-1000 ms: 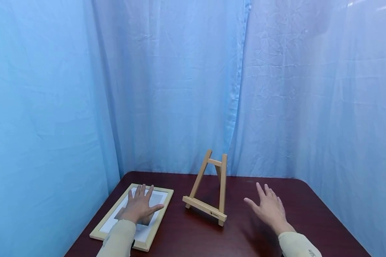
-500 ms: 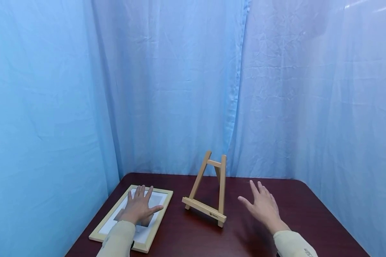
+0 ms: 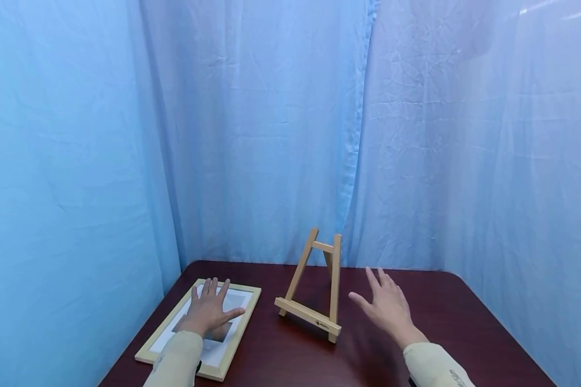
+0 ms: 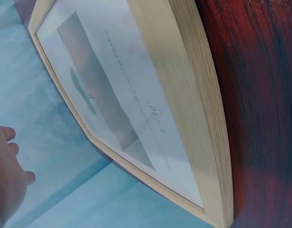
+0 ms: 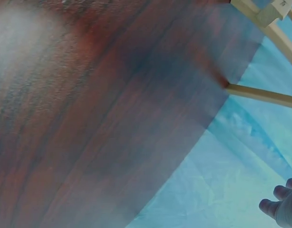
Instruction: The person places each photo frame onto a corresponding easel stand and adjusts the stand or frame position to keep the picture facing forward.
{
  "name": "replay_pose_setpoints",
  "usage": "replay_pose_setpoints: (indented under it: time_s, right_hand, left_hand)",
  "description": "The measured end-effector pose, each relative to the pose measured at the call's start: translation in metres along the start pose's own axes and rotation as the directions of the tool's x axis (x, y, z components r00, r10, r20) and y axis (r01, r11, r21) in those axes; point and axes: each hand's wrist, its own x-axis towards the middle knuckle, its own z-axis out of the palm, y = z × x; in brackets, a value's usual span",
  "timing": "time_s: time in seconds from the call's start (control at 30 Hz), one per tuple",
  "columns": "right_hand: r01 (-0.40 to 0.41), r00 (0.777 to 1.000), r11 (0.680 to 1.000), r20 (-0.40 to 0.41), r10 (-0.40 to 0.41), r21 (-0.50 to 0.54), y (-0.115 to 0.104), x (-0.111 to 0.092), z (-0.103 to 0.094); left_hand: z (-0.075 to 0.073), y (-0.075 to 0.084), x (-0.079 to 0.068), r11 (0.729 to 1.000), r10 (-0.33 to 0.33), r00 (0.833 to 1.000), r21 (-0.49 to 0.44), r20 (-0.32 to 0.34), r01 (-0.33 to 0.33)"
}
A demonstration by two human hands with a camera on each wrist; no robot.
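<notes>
A light wooden photo frame [image 3: 237,344] lies flat at the left of the dark red table. In the left wrist view the frame [image 4: 179,80] shows a white insert printed with "PHOTO FRAME" and "8 x 10". Above it hovers my left hand [image 3: 207,312], fingers spread, holding nothing. A small wooden easel [image 3: 307,312] stands upright mid-table, its ledge facing me at an angle. To the right of the easel, my right hand [image 3: 387,306] hangs over the table with fingers extended and nothing in it. The right wrist view catches some fingertips [image 5: 269,207] and the easel legs [image 5: 260,93].
The dark red table [image 3: 445,322] has rounded far corners. Pale blue curtains [image 3: 271,134] hang behind it and along both sides.
My right hand has moved left, closer to the easel. My left hand stays almost still above the photo frame. The frame and easel have not moved.
</notes>
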Motion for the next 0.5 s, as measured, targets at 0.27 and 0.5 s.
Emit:
replay_pose_setpoints:
  time_s: [0.27,0.5]
  right_hand:
    - [0.039,0.999,0.999,0.003,-0.039,-0.003,-0.014,0.005,-0.004]
    - [0.055,0.998,0.998,-0.008,-0.055,-0.003,-0.027,0.009,-0.005]
  left_hand:
    - [-0.003,-0.004,-0.001,1.000,-0.015,1.000,0.011,0.002,0.015]
    - [-0.007,-0.005,-0.004,1.000,-0.011,1.000,0.017,-0.023,0.011]
